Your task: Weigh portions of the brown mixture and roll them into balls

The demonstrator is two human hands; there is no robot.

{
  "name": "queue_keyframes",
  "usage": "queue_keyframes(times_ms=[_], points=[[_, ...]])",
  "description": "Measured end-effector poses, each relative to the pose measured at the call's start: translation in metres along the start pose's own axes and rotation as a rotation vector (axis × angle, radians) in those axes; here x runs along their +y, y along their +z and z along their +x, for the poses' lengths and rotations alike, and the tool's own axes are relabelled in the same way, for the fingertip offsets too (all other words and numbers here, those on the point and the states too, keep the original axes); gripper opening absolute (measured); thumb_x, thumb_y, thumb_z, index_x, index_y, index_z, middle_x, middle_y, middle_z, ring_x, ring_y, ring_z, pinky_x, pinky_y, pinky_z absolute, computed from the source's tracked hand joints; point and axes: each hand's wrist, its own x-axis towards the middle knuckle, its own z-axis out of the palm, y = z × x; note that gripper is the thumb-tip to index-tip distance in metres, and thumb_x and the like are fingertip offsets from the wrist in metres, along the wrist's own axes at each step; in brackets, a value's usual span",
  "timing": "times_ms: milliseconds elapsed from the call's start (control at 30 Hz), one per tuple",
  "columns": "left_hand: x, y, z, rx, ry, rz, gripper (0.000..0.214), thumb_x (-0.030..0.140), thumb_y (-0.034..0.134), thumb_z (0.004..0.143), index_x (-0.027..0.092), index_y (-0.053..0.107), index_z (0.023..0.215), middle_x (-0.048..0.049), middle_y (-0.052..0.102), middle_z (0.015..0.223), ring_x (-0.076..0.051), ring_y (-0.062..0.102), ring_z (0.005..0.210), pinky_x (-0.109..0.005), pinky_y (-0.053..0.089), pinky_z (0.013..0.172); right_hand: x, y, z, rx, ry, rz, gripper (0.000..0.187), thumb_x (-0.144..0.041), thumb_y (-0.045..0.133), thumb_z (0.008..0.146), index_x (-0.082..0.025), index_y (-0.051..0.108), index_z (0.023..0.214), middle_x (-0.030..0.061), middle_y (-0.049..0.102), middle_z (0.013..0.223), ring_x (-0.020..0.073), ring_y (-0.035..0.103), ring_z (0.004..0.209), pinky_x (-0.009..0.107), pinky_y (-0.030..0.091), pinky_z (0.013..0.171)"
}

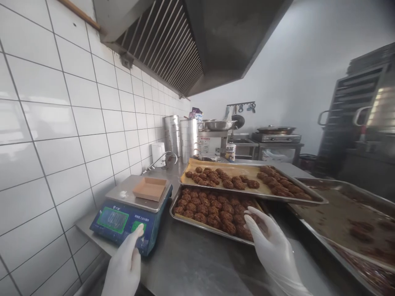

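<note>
Both of my hands wear white gloves. A finger of my left hand reaches out to the green-lit button panel of the blue scale, its other fingers curled in with nothing held. On the scale's metal plate sits an empty shallow brown cardboard box, beside a small white smear. My right hand hovers at the right end of the near tray of browned meatballs, fingers apart and nothing seen in them. A second metal tray, paper-lined and holding more browned pieces, overlaps the near tray's back edge.
At the right lies a large tray with stained paper and a few dark pieces. Tall metal canisters, a tap and a labelled can stand behind. An extractor hood hangs overhead; a dark rack stands far right.
</note>
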Motion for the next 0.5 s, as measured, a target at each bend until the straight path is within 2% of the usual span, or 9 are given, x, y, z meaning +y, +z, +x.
queue_keyframes(times_ms=[200, 367, 433, 500], points=[[0.0, 0.019, -0.002, 0.007, 0.072, 0.143, 0.064, 0.009, 0.039, 0.091, 0.023, 0.049, 0.152, -0.0073, 0.063, 0.144, -0.024, 0.063, 0.13, -0.04, 0.056, 0.106, 0.0, -0.001, 0.004, -0.003, 0.055, -0.017, 0.063, -0.065, 0.068, 0.072, -0.023, 0.068, 0.119, 0.009, 0.074, 0.117, 0.0288, 0.073, 0.1, 0.037, 0.061, 0.095], [-0.001, 0.011, 0.003, 0.01, -0.037, 0.082, 0.058, 0.01, 0.036, 0.092, 0.023, 0.054, 0.146, -0.0049, 0.067, 0.139, -0.022, 0.066, 0.126, -0.041, 0.056, 0.108, -0.005, 0.001, 0.004, 0.009, 0.08, 0.015, 0.064, -0.065, 0.07, 0.07, -0.024, 0.069, 0.118, 0.0101, 0.075, 0.117, 0.0316, 0.073, 0.103, 0.04, 0.061, 0.097], [0.006, 0.009, 0.003, 0.024, -0.087, 0.037, 0.056, 0.01, 0.036, 0.092, 0.024, 0.058, 0.142, -0.0037, 0.069, 0.135, -0.022, 0.067, 0.124, -0.042, 0.056, 0.108, -0.008, 0.001, 0.004, 0.02, 0.081, 0.024, 0.063, -0.064, 0.07, 0.068, -0.023, 0.069, 0.117, 0.0107, 0.074, 0.118, 0.0327, 0.073, 0.103, 0.042, 0.061, 0.097], [0.017, 0.013, -0.002, 0.066, -0.06, -0.003, 0.055, 0.01, 0.038, 0.09, 0.024, 0.062, 0.138, -0.0051, 0.07, 0.134, -0.023, 0.067, 0.124, -0.042, 0.057, 0.107, -0.01, 0.001, 0.003, 0.022, 0.089, 0.036, 0.063, -0.064, 0.071, 0.067, -0.023, 0.07, 0.115, 0.0111, 0.074, 0.119, 0.0333, 0.072, 0.105, 0.042, 0.061, 0.097]])
